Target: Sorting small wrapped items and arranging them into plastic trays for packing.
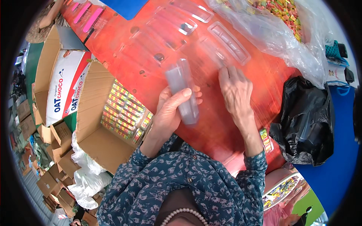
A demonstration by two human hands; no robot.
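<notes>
"Starting at your far left, what do you have?"

"Well left of your stack of clear trays [187, 109] you have piled cardboard boxes [51, 180]. Nearer to the stack, still on its left, a printed carton [88, 98] stands open beside the desk [215, 118], with filled packs [122, 107] in rows of yellow, red and green inside. Far beyond the stack, on its left, you have pink strips [93, 19]."

"And your left grip?"

"Your left grip [169, 107] is wrapped round the stack itself, thumb across the top, fingertips showing at the right side. The stack tilts, its upper end leaning left. Past it, loose trays [173, 20] lie spread on the desk."

"Your right grip?"

"Just right of the stack, your right grip [237, 88] is narrow, fingers gathered at the near end of a blurred clear tray [213, 51]. Whether you pinch it, I can't tell. A sharper ridged tray [229, 43] lies beyond, up and right from the stack."

"Further right?"

"Right of the stack and nearer you, a small filled pack [266, 140]. Beyond the stack to the right, a clear bag [269, 39] of wrapped pieces [281, 15]; well to its right, a crumpled black bag [305, 120]."
</notes>
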